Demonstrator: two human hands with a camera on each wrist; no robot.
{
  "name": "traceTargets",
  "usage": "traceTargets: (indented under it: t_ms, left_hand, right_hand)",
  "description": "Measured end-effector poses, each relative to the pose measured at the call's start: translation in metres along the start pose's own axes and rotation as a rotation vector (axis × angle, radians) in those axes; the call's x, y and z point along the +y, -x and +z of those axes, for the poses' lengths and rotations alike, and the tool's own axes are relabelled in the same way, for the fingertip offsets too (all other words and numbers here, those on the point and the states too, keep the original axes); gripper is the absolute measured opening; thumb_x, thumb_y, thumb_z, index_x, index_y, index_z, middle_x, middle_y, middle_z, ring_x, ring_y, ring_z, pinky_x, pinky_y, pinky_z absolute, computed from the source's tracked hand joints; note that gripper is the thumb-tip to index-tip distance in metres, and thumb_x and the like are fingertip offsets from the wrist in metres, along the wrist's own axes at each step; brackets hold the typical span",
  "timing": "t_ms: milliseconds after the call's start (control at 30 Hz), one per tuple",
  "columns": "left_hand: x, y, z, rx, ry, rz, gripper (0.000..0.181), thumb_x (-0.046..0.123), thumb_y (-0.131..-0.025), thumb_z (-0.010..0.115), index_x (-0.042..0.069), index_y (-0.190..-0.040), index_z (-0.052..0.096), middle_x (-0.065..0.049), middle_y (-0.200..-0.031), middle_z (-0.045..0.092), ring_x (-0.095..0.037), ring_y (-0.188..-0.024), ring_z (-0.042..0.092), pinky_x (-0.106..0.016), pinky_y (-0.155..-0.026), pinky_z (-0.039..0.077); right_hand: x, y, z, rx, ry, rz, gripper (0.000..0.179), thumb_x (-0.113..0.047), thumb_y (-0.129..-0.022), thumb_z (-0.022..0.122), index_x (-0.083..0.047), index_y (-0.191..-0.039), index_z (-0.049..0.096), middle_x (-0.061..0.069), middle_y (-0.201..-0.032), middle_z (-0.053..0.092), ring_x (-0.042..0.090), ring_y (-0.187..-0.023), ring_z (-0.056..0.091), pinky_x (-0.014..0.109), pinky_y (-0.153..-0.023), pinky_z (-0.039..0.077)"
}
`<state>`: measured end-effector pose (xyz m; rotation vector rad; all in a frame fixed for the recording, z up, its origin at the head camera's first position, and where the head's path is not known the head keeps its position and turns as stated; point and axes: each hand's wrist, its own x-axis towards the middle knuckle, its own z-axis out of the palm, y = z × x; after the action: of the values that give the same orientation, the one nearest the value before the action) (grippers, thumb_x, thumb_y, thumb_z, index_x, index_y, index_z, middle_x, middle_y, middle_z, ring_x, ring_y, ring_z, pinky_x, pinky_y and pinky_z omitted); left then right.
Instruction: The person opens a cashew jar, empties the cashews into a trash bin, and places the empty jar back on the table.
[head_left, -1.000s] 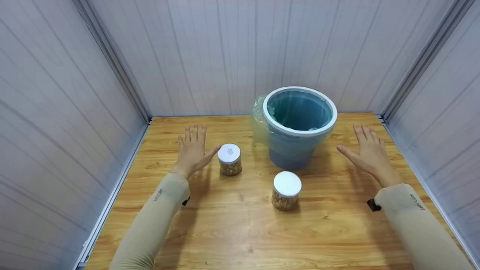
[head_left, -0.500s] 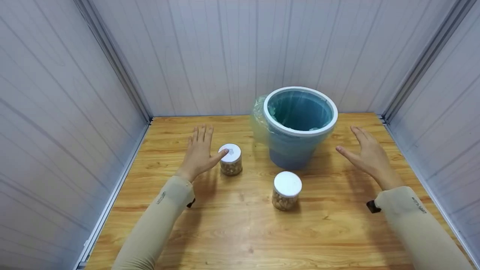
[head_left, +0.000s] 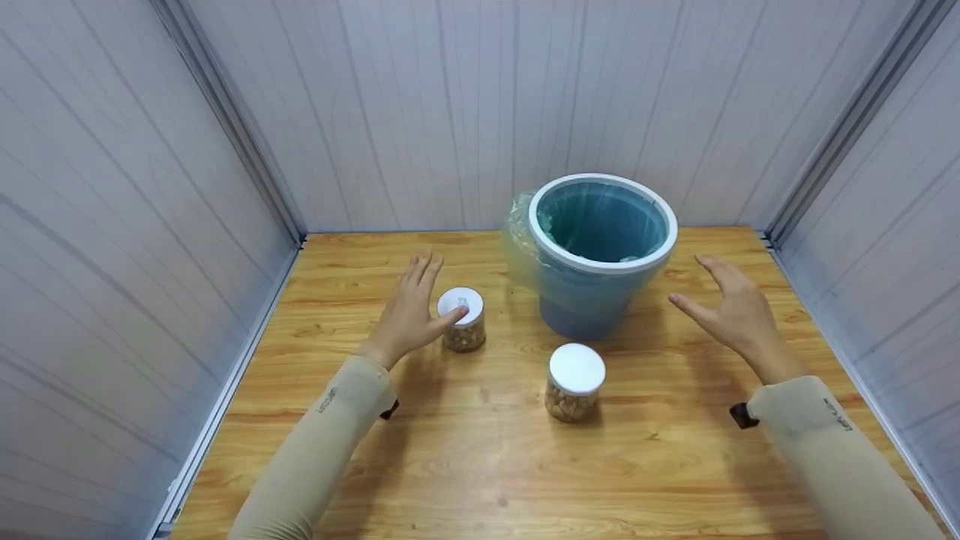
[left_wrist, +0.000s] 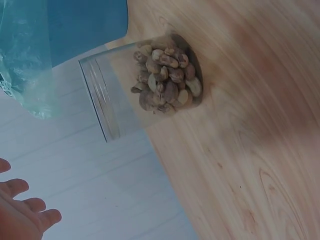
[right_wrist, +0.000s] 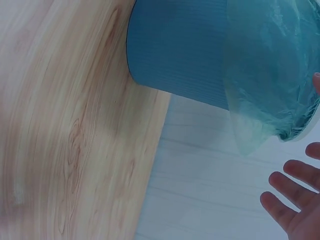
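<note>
My left hand [head_left: 409, 319] hovers beside the left white-lidded jar [head_left: 464, 334], its thumb overlapping the lid in the head view. Its fingers are extended and nothing is in them. The left wrist view shows peanuts in their shells [left_wrist: 167, 75] in the lower part of this clear jar. A second white-lidded jar [head_left: 574, 390], holding similar contents, stands nearer the front. To the right of the blue trash bin [head_left: 581, 304], my right hand [head_left: 739, 315] is held with thumb and fingers spread apart, holding nothing. A thin greenish bin liner [right_wrist: 260, 90] is folded over the bin's white rim.
Both jars and the bin stand upright on a wood-grain table [head_left: 480, 472]. Pale panels rise behind it and at both sides, such as the back wall [head_left: 420, 120]. Loose liner plastic [head_left: 521, 240] bulges out at the bin's left side.
My left hand has moved right, its thumb now over the left jar's lid. The right hand has turned slightly, its fingers drawing together and shifting a little left. Jars and bin stay put.
</note>
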<state>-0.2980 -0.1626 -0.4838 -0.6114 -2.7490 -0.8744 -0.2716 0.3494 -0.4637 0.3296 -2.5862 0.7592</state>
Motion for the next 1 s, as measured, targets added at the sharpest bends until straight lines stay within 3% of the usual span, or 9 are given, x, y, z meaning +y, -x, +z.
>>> traceTargets:
  t_ms: [267, 367, 500, 1000]
  left_hand:
    - [0.006, 0.003, 0.007, 0.030, 0.054, 0.067, 0.093, 0.046, -0.098, 0.081, 0.002, -0.167, 0.037, -0.027, -0.173, 0.035, -0.047, -0.163, 0.029, -0.065, -0.130, 0.031]
    - [0.009, 0.004, 0.009, 0.039, 0.071, 0.086, 0.090, 0.042, -0.097, 0.082, 0.000, -0.165, 0.041, -0.026, -0.170, 0.039, -0.047, -0.160, 0.036, -0.063, -0.128, 0.036]
    - [0.011, 0.004, 0.012, 0.042, 0.091, 0.100, 0.088, 0.037, -0.096, 0.084, -0.001, -0.164, 0.042, -0.025, -0.169, 0.041, -0.045, -0.158, 0.039, -0.061, -0.128, 0.038]
    - [0.021, 0.008, 0.029, 0.019, 0.147, 0.113, 0.086, 0.031, -0.095, 0.085, 0.004, -0.165, 0.042, -0.021, -0.171, 0.040, -0.041, -0.157, 0.042, -0.058, -0.123, 0.046]
  right_hand:
    - [-0.007, 0.000, 0.003, 0.088, -0.073, -0.096, 0.056, -0.017, -0.086, 0.092, 0.008, -0.130, 0.068, 0.028, -0.118, 0.073, 0.046, -0.101, 0.072, 0.060, -0.087, 0.061]
    - [-0.010, 0.000, 0.004, 0.091, -0.083, -0.110, 0.054, -0.015, -0.085, 0.093, 0.007, -0.128, 0.070, 0.026, -0.114, 0.075, 0.043, -0.096, 0.074, 0.035, -0.084, 0.062]
    - [-0.013, 0.000, 0.005, 0.089, -0.103, -0.130, 0.053, -0.013, -0.083, 0.094, 0.007, -0.127, 0.071, 0.024, -0.111, 0.077, 0.040, -0.093, 0.075, 0.004, -0.082, 0.046]
    - [-0.033, 0.002, 0.012, 0.076, -0.117, -0.236, 0.055, -0.012, -0.077, 0.098, 0.003, -0.124, 0.073, 0.020, -0.103, 0.077, 0.035, -0.089, 0.075, -0.001, -0.084, 0.044]
